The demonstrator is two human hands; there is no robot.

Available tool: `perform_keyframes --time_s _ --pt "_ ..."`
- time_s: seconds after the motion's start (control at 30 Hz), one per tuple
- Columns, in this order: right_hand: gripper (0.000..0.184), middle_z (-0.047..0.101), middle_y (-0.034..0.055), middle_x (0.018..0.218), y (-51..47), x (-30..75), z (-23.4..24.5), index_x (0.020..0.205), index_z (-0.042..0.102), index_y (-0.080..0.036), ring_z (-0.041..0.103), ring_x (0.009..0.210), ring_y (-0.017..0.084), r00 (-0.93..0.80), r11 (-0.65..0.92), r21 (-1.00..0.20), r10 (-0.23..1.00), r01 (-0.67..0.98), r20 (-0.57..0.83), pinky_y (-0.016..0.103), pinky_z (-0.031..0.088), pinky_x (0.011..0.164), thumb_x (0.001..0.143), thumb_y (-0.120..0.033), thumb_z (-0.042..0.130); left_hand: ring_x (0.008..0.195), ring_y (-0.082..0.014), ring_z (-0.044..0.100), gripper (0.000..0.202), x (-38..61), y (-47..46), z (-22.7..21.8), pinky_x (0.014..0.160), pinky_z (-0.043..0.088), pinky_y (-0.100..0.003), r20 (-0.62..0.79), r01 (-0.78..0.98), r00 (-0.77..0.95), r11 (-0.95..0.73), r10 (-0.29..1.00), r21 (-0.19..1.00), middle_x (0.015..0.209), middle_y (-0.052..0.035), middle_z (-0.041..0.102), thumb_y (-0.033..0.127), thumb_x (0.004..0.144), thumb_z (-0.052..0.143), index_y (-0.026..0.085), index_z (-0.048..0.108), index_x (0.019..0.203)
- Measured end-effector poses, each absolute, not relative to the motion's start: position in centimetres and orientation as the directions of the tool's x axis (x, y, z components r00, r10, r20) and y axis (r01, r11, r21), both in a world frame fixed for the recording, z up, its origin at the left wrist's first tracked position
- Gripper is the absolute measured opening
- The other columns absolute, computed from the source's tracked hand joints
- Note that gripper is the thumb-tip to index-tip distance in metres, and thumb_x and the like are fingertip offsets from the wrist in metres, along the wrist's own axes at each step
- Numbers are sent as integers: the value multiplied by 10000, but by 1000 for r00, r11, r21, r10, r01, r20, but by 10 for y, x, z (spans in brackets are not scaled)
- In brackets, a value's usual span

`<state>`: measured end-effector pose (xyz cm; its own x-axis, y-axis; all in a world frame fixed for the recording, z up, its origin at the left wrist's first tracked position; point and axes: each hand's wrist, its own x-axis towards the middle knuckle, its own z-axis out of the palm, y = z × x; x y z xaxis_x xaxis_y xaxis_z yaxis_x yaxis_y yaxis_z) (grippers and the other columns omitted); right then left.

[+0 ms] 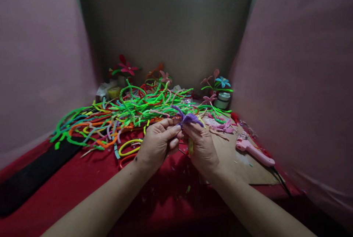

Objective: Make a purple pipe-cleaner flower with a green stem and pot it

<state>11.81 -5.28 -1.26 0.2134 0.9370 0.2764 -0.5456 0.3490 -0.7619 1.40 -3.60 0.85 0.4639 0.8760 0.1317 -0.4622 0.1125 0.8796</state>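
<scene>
noted far left on the red worktop [68, 193]: black strip [35, 172], lying flat. behind it: tangled pile [132, 110] of pipe cleaners, mostly green. centre, raised above the worktop: left hand [158, 141], fingers pinched on purple flower [189, 118]; right hand [202, 147] touching the left, fingers likewise clenched on the flower, yellow stem [191, 146] gripped beneath. flower between both hands, just in front of the pile. right of the hands: board [242, 163] with pink glue gun [255, 150] lying on it; white jar [222, 100] further back.
</scene>
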Motion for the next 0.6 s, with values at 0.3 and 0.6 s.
perform_keyframes --time_s 0.3,0.6 --pt "56 621 -42 583 -48 122 -11 662 675 -195 518 510 88 151 249 -724 968 -643 198 221 435 528 626 -190 717 327 0 244 149 10 -23 6 315 247 -121 102 -420 712 306 695 854 498 72 409 221 771 616 123 526 703" --pt "72 656 -26 708 -50 115 -8 731 695 -226 565 664 138 275 377 -735 925 -564 263 270 461 640 668 -197 677 718 -136 545 162 12 -30 -3 676 419 -242 551 149 319 -615 772 775 818 -19 593 219 762 599 181 569 917"
